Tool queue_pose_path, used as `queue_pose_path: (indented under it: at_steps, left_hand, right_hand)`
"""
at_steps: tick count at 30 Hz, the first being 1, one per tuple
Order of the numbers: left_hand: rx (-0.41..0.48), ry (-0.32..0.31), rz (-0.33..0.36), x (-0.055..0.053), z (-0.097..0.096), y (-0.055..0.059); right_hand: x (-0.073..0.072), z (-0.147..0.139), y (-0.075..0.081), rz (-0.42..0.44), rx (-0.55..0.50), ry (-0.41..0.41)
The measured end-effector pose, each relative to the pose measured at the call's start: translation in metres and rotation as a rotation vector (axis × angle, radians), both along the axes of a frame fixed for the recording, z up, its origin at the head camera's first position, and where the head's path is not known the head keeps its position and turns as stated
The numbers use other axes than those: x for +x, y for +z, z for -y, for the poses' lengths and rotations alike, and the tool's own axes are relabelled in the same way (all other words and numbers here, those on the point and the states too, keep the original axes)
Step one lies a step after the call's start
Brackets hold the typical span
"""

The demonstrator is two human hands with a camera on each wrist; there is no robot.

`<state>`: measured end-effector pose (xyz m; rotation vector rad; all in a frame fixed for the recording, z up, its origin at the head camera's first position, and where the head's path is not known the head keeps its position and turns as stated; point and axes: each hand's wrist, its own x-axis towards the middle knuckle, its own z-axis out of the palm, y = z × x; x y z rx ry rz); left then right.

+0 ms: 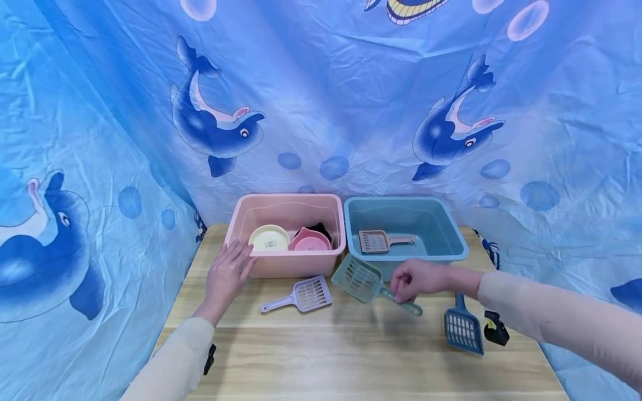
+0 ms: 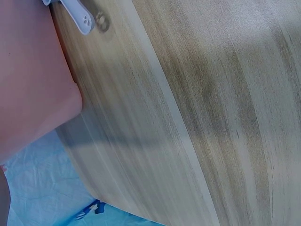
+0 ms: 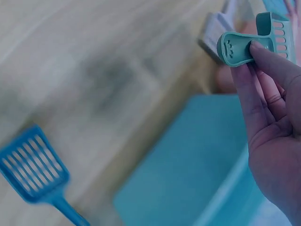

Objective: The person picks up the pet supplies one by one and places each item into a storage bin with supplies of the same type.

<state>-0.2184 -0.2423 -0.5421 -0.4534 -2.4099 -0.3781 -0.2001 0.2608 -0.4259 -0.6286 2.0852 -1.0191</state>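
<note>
My right hand (image 1: 420,277) pinches the handle of a green slotted litter scoop (image 1: 359,279), held up in front of the blue bin (image 1: 453,257) with its head tilted toward the pink bin (image 1: 296,267). Thumb and fingers meet on that green scoop (image 3: 236,48) in the right wrist view. At the pink bin's front left corner, my left hand (image 1: 229,275) rests with fairly straight fingers near the rim. A lavender scoop (image 1: 312,294) lies on the table between the hands. Inside the blue bin is a pinkish-beige scoop (image 1: 373,242).
The pink bin holds a cream round dish (image 1: 271,238), a pink dish with pointed ears (image 1: 312,240) and something black (image 1: 320,227) behind it. A dark blue scoop (image 1: 462,329) lies on the wooden table (image 1: 321,356) at right. Blue dolphin-print cloth (image 1: 331,111) hangs behind.
</note>
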Motion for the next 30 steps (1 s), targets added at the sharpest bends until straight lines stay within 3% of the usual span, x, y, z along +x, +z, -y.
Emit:
queue_pose_path:
  at_steps: [7, 13, 20, 30]
  left_hand:
    - [-0.004, 0.001, -0.008, 0.0, 0.002, 0.001]
    - [-0.007, 0.005, 0.0, 0.0, 0.002, 0.002]
    - [-0.009, -0.011, -0.021, -0.001, 0.003, -0.002]
    - [-0.004, -0.028, -0.059, -0.002, 0.005, -0.005]
  right_hand:
    - [-0.036, -0.015, 0.041, -0.138, 0.033, 0.012]
    - [-0.072, -0.03, 0.057, -0.255, 0.089, -0.042]
    - [-0.109, -0.043, 0.053, -0.3, 0.201, -0.091]
    - [-0.138, -0.049, 0.028, -0.238, 0.265, -0.09]
